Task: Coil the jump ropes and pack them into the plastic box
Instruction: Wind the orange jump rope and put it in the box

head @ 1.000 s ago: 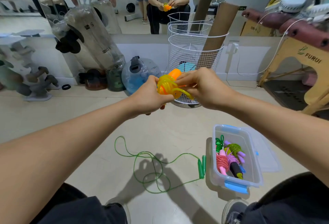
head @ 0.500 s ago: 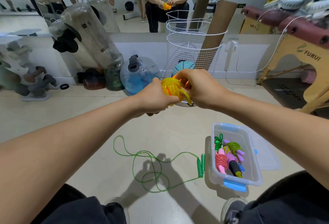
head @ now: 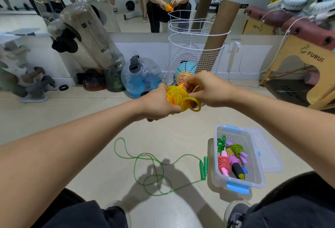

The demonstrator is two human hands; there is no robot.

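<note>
A yellow jump rope (head: pixel 176 97) with orange handles is bundled into coils and held up in front of me. My left hand (head: pixel 159 103) grips the bundle from the left. My right hand (head: pixel 203 90) pinches a loop of the same rope on its right side. Below, a green jump rope (head: pixel 152 171) lies loose on the floor, its two green handles beside the clear plastic box (head: pixel 254 164). The box has blue clips and holds several coiled ropes in green, pink and purple.
The box's clear lid (head: pixel 268 151) lies flat to its right. A white wire basket (head: pixel 195 59) with cardboard tubes stands behind my hands, a blue water jug (head: pixel 140 77) left of it. A wooden bench (head: pixel 308 59) stands at right. My knees and shoes fill the bottom edge.
Both hands have dropped slightly lower with the yellow rope. The orange handle tip that showed above the bundle is now mostly covered, and a loop hangs out under my right hand.
</note>
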